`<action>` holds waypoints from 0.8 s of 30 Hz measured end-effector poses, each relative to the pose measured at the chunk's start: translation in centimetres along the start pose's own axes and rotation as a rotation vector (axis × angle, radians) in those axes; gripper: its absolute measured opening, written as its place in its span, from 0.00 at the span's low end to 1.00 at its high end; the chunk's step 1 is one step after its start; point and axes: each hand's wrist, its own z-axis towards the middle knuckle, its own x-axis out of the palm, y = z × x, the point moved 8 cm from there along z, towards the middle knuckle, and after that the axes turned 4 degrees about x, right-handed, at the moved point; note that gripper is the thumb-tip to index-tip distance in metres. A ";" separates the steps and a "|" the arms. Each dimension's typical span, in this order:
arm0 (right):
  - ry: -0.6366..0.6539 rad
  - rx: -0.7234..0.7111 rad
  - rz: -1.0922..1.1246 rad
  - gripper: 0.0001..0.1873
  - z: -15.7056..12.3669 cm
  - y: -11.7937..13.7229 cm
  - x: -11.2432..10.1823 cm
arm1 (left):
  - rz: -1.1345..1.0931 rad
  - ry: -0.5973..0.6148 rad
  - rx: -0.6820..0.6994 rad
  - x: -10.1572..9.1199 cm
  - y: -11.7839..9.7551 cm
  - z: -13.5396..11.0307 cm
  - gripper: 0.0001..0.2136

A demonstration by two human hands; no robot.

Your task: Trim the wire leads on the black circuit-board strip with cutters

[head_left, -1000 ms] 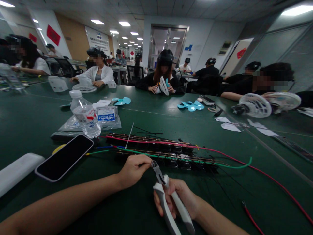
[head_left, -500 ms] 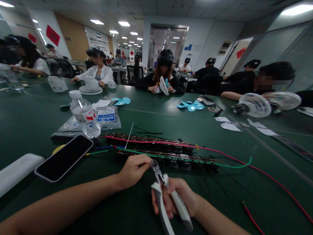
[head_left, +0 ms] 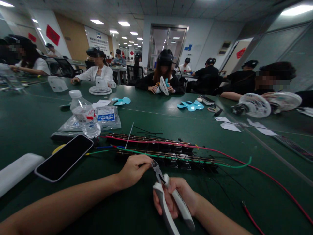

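Note:
My right hand (head_left: 177, 197) is wrapped around the grey-and-white handles of a pair of diagonal cutters (head_left: 156, 170), their jaws pointing up and to the left. Beside the jaw tips, my left hand (head_left: 135, 170) is closed in a pinch; whatever its fingertips hold is too small or hidden to make out. Just beyond both hands lie two long black terminal-like strips (head_left: 193, 165) with copper-coloured wires along them. A green wire (head_left: 234, 166) runs over the nearer strip and a red wire (head_left: 215, 149) over the farther one. A white cable tie (head_left: 129, 135) sticks up at their left.
A phone (head_left: 64, 158), a water bottle (head_left: 84, 114) and a plastic bag (head_left: 111, 122) are to the left, with a white case (head_left: 21, 174) nearer. A short red cable (head_left: 253, 217) lies at right. Across the table, co-workers sit among blue fan blades (head_left: 191, 105) and white fans (head_left: 254, 105).
My right hand and the cutters' handles have shifted slightly right. My left hand stays in place. Across the table, a co-worker's white fan part has moved right.

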 end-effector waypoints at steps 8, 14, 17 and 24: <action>-0.034 -0.012 -0.051 0.19 0.1 0.2 0.2 | 0.007 -0.003 0.001 -0.1 0.1 0.0 0.06; -0.113 0.009 -0.059 0.17 -0.2 -0.1 0.0 | 0.018 -0.013 0.015 -0.2 0.0 0.0 0.06; -0.151 0.013 -0.073 0.15 -0.2 -0.2 0.1 | 0.005 -0.003 0.010 -0.1 0.0 0.0 0.07; -0.223 -0.028 -0.106 0.10 -0.2 -0.1 0.1 | 0.008 0.015 0.017 0.1 0.0 0.0 0.07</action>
